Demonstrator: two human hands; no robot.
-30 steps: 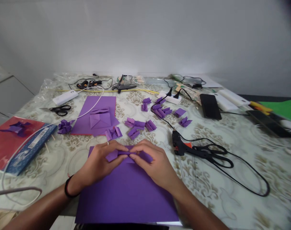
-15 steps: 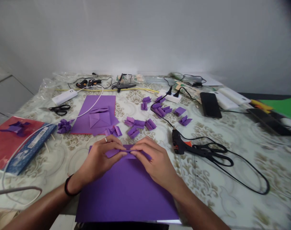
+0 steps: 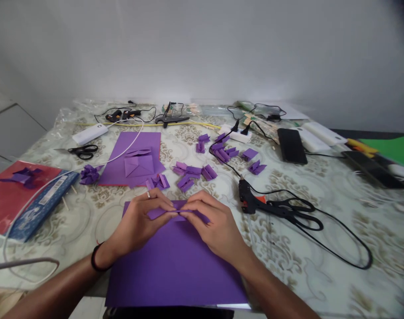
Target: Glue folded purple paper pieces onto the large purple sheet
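Between my two hands is a small folded piece of purple paper (image 3: 181, 212), seen nearly edge-on. My left hand (image 3: 144, 212), with a ring and a dark wristband, pinches its left part between thumb and fingers. My right hand (image 3: 210, 217) pinches the same piece close beside, the fingertips of both hands almost meeting. Below them a large purple sheet (image 3: 178, 266) lies flat at the table's front edge. Just beyond my hands are several folded purple paper pieces (image 3: 209, 173). A stack of purple paper (image 3: 113, 170) with a folded purple square (image 3: 139, 166) on it lies to the left.
On the right lie a black glue gun (image 3: 250, 197) with its cord and black-handled scissors (image 3: 301, 212). A phone (image 3: 292, 146) and a white power strip (image 3: 237, 133) are farther back. At left are more scissors (image 3: 84, 152), a power bank (image 3: 90, 134) and a red paper packet (image 3: 9, 195).
My fingertips have drawn slightly closer together along the folded purple paper, the right hand shifting a little left. Both hands keep their pinch, and the table's objects stay put.
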